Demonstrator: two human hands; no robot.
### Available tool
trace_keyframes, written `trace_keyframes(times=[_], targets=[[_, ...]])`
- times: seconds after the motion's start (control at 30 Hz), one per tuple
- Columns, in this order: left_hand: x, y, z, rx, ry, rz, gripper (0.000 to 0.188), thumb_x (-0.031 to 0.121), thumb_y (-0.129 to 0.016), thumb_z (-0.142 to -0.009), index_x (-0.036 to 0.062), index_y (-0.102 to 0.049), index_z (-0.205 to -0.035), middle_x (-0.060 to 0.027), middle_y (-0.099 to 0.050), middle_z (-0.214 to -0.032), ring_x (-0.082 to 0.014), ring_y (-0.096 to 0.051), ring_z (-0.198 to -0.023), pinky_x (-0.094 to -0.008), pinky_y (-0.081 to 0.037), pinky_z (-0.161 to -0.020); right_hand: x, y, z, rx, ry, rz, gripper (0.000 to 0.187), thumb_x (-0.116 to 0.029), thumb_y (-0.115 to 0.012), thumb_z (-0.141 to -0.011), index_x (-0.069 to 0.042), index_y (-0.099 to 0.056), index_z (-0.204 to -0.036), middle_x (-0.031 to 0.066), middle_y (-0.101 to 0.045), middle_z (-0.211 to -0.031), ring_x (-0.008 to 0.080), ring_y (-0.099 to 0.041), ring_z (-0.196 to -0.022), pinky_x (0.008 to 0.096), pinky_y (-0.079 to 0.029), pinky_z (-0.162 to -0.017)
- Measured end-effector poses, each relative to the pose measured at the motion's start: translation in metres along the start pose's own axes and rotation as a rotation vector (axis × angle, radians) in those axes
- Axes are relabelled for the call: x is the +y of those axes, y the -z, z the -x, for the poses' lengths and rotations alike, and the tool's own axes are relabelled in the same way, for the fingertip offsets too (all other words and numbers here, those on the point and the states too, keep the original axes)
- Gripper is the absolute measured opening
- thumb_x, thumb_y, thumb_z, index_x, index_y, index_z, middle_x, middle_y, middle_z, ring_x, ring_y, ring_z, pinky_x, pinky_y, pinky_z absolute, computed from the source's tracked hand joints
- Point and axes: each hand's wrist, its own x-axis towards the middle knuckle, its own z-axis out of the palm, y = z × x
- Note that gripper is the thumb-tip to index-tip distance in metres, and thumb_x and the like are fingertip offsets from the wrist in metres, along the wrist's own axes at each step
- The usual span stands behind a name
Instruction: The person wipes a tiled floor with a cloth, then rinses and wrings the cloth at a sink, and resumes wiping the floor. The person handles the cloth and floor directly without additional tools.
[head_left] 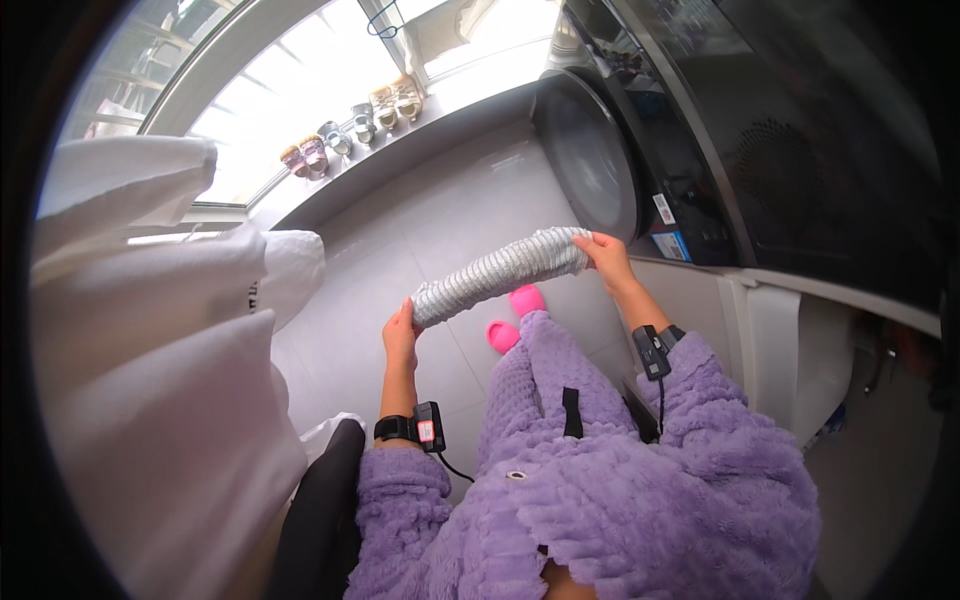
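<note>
A silvery, ribbed flexible duct hose stretches between my hands above the floor, bowing slightly upward. My left hand grips its lower left end, thumb on top. At the higher right end, my right hand is closed round the rim. The fingers behind the hose are mostly hidden on both sides. Each wrist carries a strapped black device, the left one and the right one, both with a cable.
White cloth hangs along the left. At upper right, a front-loading washing machine has its round door swung out. Several shoes line the window ledge. Pink slippers are on my feet on the tiled floor.
</note>
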Motion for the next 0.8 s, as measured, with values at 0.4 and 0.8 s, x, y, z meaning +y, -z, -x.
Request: trace_keyframes(times=[0.4,0.8], targets=[[-0.031,-0.020,-0.079,0.021,0.137,-0.094,0.039,0.032,-0.060,-0.091,-0.0056,-0.064,-0.098,-0.0091,-0.064,-0.093,-0.0157,-0.062,-0.082,-0.0296,-0.051,-0.076,0.045,0.006,-0.078,0.185,-0.117,0.118,0.023,-0.021,-0.070,-0.082,-0.002,-0.069,-0.094,-0.0037,-0.061,-0.073,0.0037,-0.049,-0.060,0.0210,-0.038,-0.056],[-0.163,0.024,-0.206,-0.180,0.452,-0.090,0.024,0.027,-0.063,-0.089,0.0032,-0.062,-0.085,-0.0019,-0.060,-0.072,-0.0107,-0.054,-0.062,-0.0237,-0.046,-0.062,0.181,0.014,-0.167,0.272,-0.467,0.323,0.020,-0.028,-0.072,-0.080,-0.010,-0.067,-0.088,-0.0055,-0.062,-0.076,0.0045,-0.053,-0.066,0.0209,-0.042,-0.056]])
